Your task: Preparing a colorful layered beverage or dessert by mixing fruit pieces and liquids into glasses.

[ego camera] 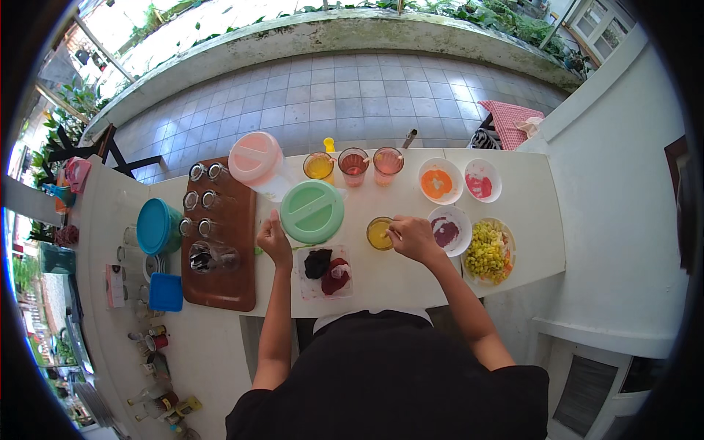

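Observation:
My left hand (273,242) is closed, thumb up, at the left side of a pitcher with a green lid (312,212), seemingly around its handle, which the fingers hide. Fingertips of my right hand (413,237) pinch together at the right rim of a glass of yellow drink (379,235). They seem to hold a thin pale stirrer there, mostly covered by the fingers. A clear square container (303,292) with a black lump (318,264) and a dark red lump (335,279) lies in front of me. Just right of my right hand stands a white bowl with purple residue (445,231).
Another yellow drink (318,166) and two reddish drinks (353,166) line the far edge, near a pink-lidded pitcher (256,159). Bowls with orange (437,183) and pink residue (479,186) and a plate of chopped food (487,250) stand right. A brown tray (220,289) holds upturned glasses.

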A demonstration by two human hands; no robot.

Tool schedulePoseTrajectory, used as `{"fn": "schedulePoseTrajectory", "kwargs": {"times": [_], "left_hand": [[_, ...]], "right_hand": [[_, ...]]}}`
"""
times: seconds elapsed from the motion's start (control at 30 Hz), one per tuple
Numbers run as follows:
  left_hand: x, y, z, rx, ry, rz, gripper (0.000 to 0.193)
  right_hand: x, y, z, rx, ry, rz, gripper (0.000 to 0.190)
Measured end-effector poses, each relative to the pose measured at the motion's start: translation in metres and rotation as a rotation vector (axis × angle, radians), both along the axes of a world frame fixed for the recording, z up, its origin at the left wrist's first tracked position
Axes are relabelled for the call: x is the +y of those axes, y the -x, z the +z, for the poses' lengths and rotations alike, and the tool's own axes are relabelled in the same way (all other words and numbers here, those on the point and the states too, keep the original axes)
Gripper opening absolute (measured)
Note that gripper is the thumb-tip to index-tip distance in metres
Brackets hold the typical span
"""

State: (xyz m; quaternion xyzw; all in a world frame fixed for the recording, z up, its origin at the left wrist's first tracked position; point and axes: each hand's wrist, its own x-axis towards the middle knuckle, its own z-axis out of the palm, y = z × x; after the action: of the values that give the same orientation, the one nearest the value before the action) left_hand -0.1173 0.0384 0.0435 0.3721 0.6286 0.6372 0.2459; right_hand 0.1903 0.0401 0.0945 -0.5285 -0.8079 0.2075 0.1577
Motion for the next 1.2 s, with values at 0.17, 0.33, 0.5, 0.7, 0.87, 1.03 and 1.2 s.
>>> {"fn": "schedulePoseTrajectory", "kwargs": {"times": [0.17,0.33,0.5,0.7,0.87,1.03,1.2], "left_hand": [[0.005,-0.009,0.02,0.411,-0.239,0.328,0.024],[0.01,-0.029,0.062,0.441,-0.352,0.069,0.018],[0.018,-0.051,0.074,0.348,-0.278,-0.21,0.023],[0.029,-0.061,0.07,0.311,-0.2,-0.29,0.027],[0.024,-0.057,0.069,0.302,-0.146,-0.286,0.029],[0.022,-0.063,0.079,0.442,-0.185,-0.304,0.027],[0.02,-0.065,0.081,0.501,-0.186,-0.319,0.027]], "right_hand": [[-0.001,0.0,-0.002,-0.008,-0.064,-0.022,0.017],[-0.001,-0.002,-0.004,0.016,-0.062,-0.031,0.017],[-0.002,-0.001,-0.005,-0.009,-0.02,-0.007,0.017],[-0.003,0.0,-0.003,-0.005,-0.018,0.001,0.017],[-0.003,0.0,0.0,-0.017,0.014,0.035,0.016],[-0.002,0.001,0.001,-0.018,0.001,0.031,0.017],[-0.001,0.0,-0.004,-0.03,-0.036,0.003,0.018]]}}
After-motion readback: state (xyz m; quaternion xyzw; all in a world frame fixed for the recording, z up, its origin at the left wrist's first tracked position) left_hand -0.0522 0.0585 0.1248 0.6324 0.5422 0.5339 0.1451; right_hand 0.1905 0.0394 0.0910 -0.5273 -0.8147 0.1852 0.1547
